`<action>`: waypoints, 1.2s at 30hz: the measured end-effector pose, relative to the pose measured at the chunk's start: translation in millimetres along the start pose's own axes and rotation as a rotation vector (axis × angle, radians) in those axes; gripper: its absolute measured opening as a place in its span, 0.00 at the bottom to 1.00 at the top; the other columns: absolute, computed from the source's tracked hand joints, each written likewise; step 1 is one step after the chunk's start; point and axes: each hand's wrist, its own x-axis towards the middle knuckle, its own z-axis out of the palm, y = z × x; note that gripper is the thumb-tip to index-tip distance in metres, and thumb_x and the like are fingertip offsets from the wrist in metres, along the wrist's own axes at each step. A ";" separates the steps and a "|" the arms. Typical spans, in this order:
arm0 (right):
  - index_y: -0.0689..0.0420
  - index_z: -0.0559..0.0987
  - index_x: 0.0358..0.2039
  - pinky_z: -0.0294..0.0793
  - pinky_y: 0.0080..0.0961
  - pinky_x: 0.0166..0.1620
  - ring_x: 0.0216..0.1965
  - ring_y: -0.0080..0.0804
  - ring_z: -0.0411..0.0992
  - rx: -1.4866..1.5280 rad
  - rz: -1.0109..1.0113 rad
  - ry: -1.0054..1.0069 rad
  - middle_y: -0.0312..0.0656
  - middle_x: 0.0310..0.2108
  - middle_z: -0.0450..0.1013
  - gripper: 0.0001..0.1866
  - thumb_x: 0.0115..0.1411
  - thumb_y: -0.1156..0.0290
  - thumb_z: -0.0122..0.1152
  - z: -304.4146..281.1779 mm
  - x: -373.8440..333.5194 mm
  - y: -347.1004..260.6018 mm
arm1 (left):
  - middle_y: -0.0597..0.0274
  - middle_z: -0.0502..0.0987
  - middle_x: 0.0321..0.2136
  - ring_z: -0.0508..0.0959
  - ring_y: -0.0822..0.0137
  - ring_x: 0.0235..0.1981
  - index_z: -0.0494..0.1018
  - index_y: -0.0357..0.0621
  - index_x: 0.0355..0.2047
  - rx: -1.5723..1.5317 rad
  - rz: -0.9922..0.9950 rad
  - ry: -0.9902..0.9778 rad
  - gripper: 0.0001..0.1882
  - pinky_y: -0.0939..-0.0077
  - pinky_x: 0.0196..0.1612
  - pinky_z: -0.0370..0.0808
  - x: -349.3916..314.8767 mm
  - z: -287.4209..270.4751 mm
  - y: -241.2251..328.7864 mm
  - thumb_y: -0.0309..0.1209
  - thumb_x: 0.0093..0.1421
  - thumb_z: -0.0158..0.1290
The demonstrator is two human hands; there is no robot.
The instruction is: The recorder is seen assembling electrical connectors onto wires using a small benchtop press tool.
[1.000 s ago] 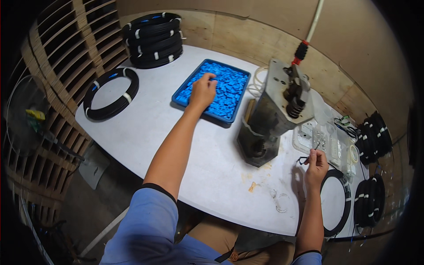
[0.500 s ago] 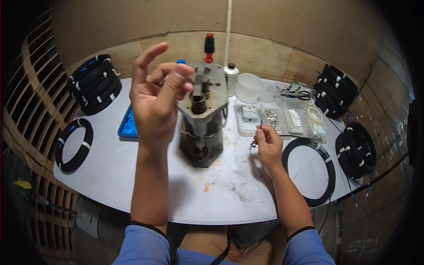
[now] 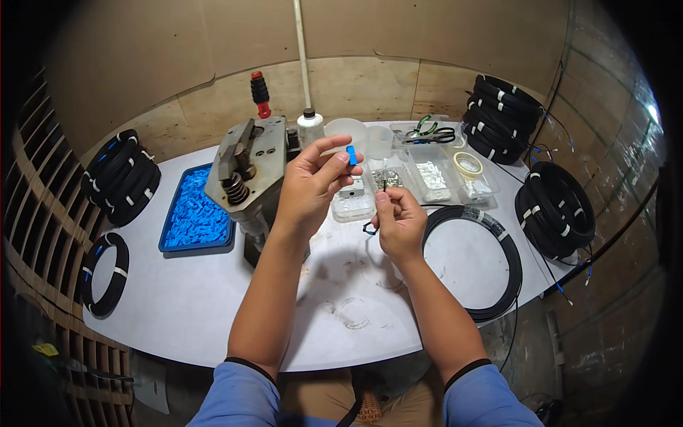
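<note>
My left hand [image 3: 306, 186] is raised over the middle of the table, thumb and fingertips pinching a small blue plastic sleeve [image 3: 351, 156]. Just right of it and slightly lower, my right hand [image 3: 403, 226] grips a thin black cable [image 3: 385, 186] near its end, which points up. The sleeve and the cable end are apart. A short bit of black cable with a blue tip [image 3: 369, 228] sticks out beside the right hand; what it joins is hidden by the fingers. A large coil of black cable [image 3: 506, 249] lies right of that hand.
A metal press [image 3: 274, 146] with a red-and-black handle stands left of my hands. Beyond it sits a blue tray [image 3: 168, 248] of blue sleeves [image 3: 196, 213]. Clear boxes of small parts [image 3: 431, 178], a tape roll [image 3: 467, 165], scissors [image 3: 434, 135] and stacked cable coils [image 3: 501, 117] are around.
The view has swung to the right. My left hand has come from in front of the press towards my right hand, and the blue sleeve now shows plainly in its fingertips. My right hand still grips the cable.
</note>
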 end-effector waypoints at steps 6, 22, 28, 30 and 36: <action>0.61 0.77 0.27 0.66 0.15 0.22 0.17 0.13 0.67 -0.107 -0.002 -0.067 0.33 0.17 0.73 0.10 0.62 0.69 0.62 -2.7 -3.4 -0.4 | 0.53 0.79 0.40 0.79 0.70 0.37 0.71 0.38 0.50 0.070 -0.089 -0.003 0.14 0.80 0.40 0.77 5.2 -1.3 -11.6 0.25 0.64 0.52; 0.61 0.78 0.27 0.64 0.13 0.23 0.19 0.11 0.65 -0.064 0.005 -0.072 0.30 0.17 0.71 0.09 0.60 0.70 0.65 0.1 -2.1 -0.6 | 0.56 0.79 0.40 0.78 0.68 0.39 0.72 0.38 0.49 0.142 -0.121 -0.073 0.15 0.74 0.43 0.76 6.6 -8.4 -21.4 0.24 0.62 0.54; 0.60 0.78 0.26 0.63 0.13 0.23 0.19 0.10 0.64 -0.087 -0.026 -0.075 0.29 0.17 0.71 0.09 0.60 0.69 0.64 -0.3 -2.1 2.0 | 0.56 0.79 0.40 0.77 0.68 0.39 0.72 0.37 0.49 0.138 -0.132 -0.061 0.15 0.75 0.44 0.75 6.6 -7.5 -22.4 0.23 0.61 0.54; 0.60 0.77 0.26 0.63 0.13 0.23 0.18 0.10 0.64 -0.077 -0.022 -0.068 0.29 0.16 0.71 0.09 0.60 0.69 0.64 -0.3 -1.4 0.1 | 0.61 0.79 0.35 0.78 0.72 0.37 0.73 0.36 0.48 0.143 -0.092 -0.078 0.14 0.79 0.41 0.74 5.7 -3.4 -21.4 0.25 0.61 0.55; 0.59 0.76 0.25 0.61 0.13 0.22 0.18 0.09 0.63 -0.022 -0.031 -0.064 0.28 0.16 0.70 0.10 0.61 0.70 0.64 -2.3 0.4 -4.6 | 0.60 0.78 0.36 0.77 0.70 0.38 0.72 0.36 0.49 0.101 -0.097 -0.043 0.16 0.77 0.43 0.75 -3.9 6.4 -24.9 0.22 0.61 0.55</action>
